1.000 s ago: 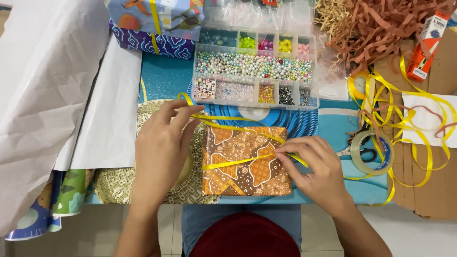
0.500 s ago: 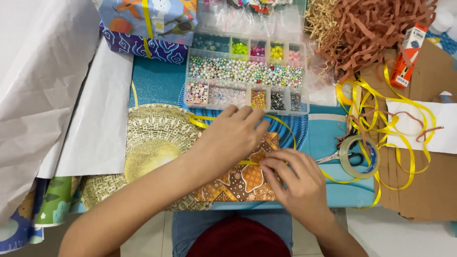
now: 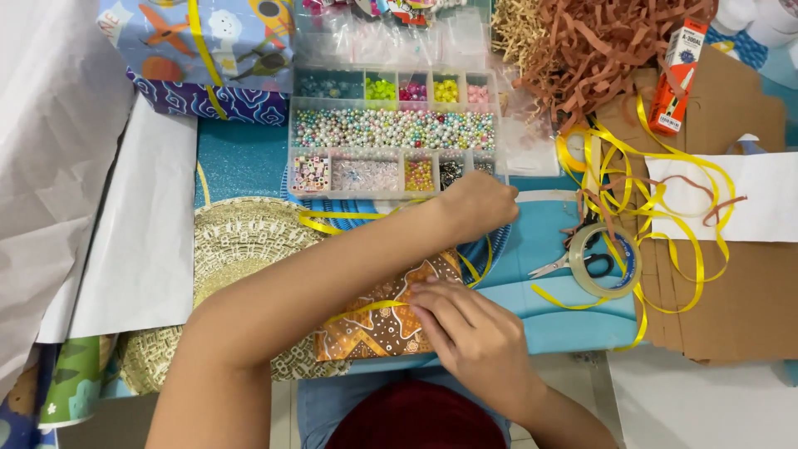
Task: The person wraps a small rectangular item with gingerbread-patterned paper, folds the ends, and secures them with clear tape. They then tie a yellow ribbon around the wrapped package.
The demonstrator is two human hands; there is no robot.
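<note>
Wrapped gift (image 3: 378, 320), long axis left-right, ribbon (image 3: 337, 220) crossing

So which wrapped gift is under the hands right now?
The orange patterned gift, pinned by the right hand; the blue aeroplane-print gift lies untouched at the table's far edge.

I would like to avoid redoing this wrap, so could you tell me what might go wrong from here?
1. The left hand draws the yellow ribbon right beside the open bead organizer; a snag could perhaps tip the beads out.
2. Only the right hand pins the ribbon on the small orange patterned parcel, so the band may slip sideways.
3. Loose ribbon coils lie over the scissors and tape roll and could tangle.
</note>
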